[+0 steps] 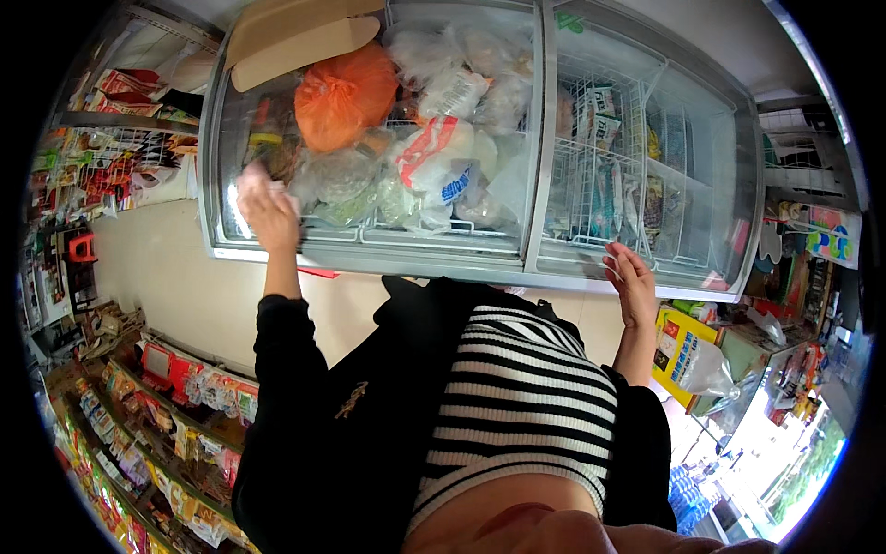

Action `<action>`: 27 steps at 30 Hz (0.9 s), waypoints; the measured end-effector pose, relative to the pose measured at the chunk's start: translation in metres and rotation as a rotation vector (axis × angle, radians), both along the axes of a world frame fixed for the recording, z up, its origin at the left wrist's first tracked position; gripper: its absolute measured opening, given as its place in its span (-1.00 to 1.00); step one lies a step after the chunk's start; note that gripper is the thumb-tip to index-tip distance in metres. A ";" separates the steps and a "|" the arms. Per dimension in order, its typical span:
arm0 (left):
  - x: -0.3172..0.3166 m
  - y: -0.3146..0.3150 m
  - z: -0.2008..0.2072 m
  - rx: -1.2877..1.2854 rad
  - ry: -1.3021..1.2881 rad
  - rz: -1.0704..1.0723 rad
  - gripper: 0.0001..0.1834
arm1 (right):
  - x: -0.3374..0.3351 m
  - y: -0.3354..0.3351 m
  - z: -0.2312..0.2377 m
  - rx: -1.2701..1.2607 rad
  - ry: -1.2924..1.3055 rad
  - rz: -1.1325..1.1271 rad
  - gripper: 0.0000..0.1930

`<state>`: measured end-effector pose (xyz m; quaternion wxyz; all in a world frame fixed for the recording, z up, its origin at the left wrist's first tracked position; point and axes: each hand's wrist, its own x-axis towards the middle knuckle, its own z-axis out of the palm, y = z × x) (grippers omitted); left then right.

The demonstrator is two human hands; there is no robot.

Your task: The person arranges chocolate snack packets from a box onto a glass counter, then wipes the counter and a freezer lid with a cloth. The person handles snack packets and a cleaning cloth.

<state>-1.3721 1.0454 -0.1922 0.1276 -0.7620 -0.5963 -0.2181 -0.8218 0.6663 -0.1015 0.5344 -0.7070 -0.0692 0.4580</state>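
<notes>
A chest freezer (388,265) with glass sliding lids stands in front of me. My left hand (269,214) is over the left end of the glass, smeared by motion. Under its fingers shows a pale, crumpled cloth (251,177), blurred. My right hand (631,279) rests at the front edge of the right section, fingers apart and holding nothing. Through the left pane I see an orange plastic bag (343,97), a white bag with red and blue print (438,162) and several clear bags. Wire baskets (577,171) with packets sit under the right pane.
Brown cardboard (300,42) lies on the freezer's far left. Shelves of packaged goods (175,415) run along the lower left. A yellow box (681,355) and a clear plastic bag (709,371) are at my right. A red stool (83,246) stands far left.
</notes>
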 end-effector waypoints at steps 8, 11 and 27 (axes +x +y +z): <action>0.037 -0.049 -0.014 0.191 -0.074 0.123 -0.35 | 0.003 -0.038 -0.003 -0.030 0.020 -0.026 -0.66; 0.074 -0.111 -0.026 -0.237 -0.055 0.022 -0.30 | 0.002 -0.049 -0.013 -0.066 0.073 -0.057 -0.67; 0.272 -0.184 0.009 -0.594 -0.105 -1.346 -0.66 | -0.011 -0.018 0.000 -0.031 -0.005 0.266 -0.71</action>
